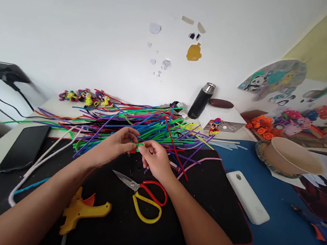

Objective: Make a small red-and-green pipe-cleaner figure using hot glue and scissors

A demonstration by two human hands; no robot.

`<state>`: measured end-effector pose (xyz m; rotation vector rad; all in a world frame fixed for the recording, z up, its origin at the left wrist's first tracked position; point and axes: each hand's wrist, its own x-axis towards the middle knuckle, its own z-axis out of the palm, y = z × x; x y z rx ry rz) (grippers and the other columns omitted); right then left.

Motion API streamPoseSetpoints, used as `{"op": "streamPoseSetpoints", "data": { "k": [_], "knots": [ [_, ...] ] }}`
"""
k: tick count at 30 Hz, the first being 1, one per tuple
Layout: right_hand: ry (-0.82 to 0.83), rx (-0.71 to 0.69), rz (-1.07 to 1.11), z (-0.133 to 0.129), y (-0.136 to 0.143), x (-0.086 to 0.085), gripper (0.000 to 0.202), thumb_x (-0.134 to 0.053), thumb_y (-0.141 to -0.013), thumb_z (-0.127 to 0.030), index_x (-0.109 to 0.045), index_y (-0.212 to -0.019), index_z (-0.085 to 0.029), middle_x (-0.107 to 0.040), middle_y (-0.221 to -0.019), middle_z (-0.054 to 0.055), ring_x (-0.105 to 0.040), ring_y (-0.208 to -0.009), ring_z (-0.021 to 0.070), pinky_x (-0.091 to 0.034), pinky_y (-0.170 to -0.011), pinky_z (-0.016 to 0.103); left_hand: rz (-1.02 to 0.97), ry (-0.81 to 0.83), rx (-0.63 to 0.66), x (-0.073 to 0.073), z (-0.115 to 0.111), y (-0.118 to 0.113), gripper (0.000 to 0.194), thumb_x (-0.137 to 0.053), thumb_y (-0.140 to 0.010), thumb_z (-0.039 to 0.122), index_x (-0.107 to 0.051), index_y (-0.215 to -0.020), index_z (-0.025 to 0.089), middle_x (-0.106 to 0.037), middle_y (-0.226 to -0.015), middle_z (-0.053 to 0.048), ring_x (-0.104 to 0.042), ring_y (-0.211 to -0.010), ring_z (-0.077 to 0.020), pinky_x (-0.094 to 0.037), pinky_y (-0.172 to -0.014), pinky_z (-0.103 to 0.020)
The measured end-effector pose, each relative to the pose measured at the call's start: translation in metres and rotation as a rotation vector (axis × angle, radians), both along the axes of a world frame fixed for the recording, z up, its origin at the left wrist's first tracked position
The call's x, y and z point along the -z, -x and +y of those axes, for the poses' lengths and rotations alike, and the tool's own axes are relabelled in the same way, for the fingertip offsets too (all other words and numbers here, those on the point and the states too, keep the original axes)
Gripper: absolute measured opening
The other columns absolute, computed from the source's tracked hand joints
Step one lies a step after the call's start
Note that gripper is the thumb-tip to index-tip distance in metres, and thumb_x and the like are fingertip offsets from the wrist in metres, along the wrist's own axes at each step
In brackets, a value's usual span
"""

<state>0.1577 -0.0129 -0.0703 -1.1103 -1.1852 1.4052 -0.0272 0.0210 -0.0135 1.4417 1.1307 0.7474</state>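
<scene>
Between my two hands is a small piece of green and red pipe cleaner [139,146], mostly covered by the fingertips. My left hand [119,143] pinches its red side, with thumb and fingers closed. On the green side, the thumb and fingers of my right hand [157,160] are pressed together. Just beyond the hands spreads a big pile of loose pipe cleaners [157,127] in many colours. Scissors [134,186] with one red and one yellow handle lie below the hands, blades apart. A yellow glue gun [87,210] rests near my left forearm.
A black mat [201,206] covers the desk front. At left lies a black phone [24,148]; at right, a white power bank [247,197] and a beige bowl [292,156]. A dark flask [202,101] and several small pipe-cleaner figures [87,98] stand along the wall.
</scene>
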Motion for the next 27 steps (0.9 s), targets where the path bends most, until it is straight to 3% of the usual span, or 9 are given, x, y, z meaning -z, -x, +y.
{"op": "streamPoseSetpoints", "data": {
  "k": [7,12,16,22,27],
  "knots": [
    [0.016,0.014,0.037,-0.008,-0.012,-0.004,0.045,-0.08,-0.087,-0.064,-0.061,-0.09,-0.024,-0.052,-0.057,-0.01,-0.046,-0.04,0.0098,-0.032,-0.042,0.024,0.013,0.013,0.001,0.005,-0.006,-0.012,0.03,-0.081,-0.077,0.049,-0.073,-0.089,0.023,-0.067,-0.077,-0.002,-0.059,-0.072,-0.0223,-0.049,-0.068,-0.035],
    [0.057,0.028,0.059,-0.009,-0.019,-0.01,0.049,-0.081,-0.085,-0.068,-0.062,-0.09,-0.024,-0.052,-0.055,-0.01,-0.046,-0.041,0.01,-0.032,-0.042,0.024,0.0,0.025,-0.03,-0.004,-0.011,-0.015,0.039,-0.087,-0.074,0.057,-0.078,-0.092,0.024,-0.071,-0.083,-0.004,-0.062,-0.075,-0.0251,-0.053,-0.07,-0.037],
    [0.106,0.057,0.111,-0.008,-0.02,-0.013,0.051,-0.083,-0.084,-0.069,-0.061,-0.088,-0.023,-0.049,-0.052,-0.011,-0.045,-0.04,0.01,-0.032,-0.041,0.023,-0.039,0.03,0.023,-0.011,-0.016,-0.016,0.045,-0.094,-0.071,0.054,-0.08,-0.103,0.025,-0.077,-0.101,-0.009,-0.07,-0.094,-0.0315,-0.058,-0.081,-0.042],
    [0.129,0.076,0.188,-0.009,-0.017,-0.012,0.054,-0.086,-0.079,-0.07,-0.059,-0.086,-0.024,-0.048,-0.052,-0.012,-0.043,-0.039,0.0089,-0.03,-0.039,0.022,0.038,-0.107,-0.029,0.003,-0.021,-0.013,0.055,-0.092,-0.077,0.05,-0.074,-0.124,0.027,-0.078,-0.113,-0.009,-0.074,-0.1,-0.0319,-0.059,-0.091,-0.047],
    [0.114,0.087,0.193,-0.009,-0.017,-0.011,0.053,-0.086,-0.08,-0.068,-0.06,-0.087,-0.023,-0.048,-0.051,-0.012,-0.043,-0.038,0.0086,-0.029,-0.038,0.022,0.061,-0.063,-0.035,0.004,-0.018,-0.012,0.058,-0.095,-0.073,0.061,-0.075,-0.113,0.024,-0.079,-0.104,-0.009,-0.074,-0.088,-0.0301,-0.061,-0.081,-0.045]
  ]
}}
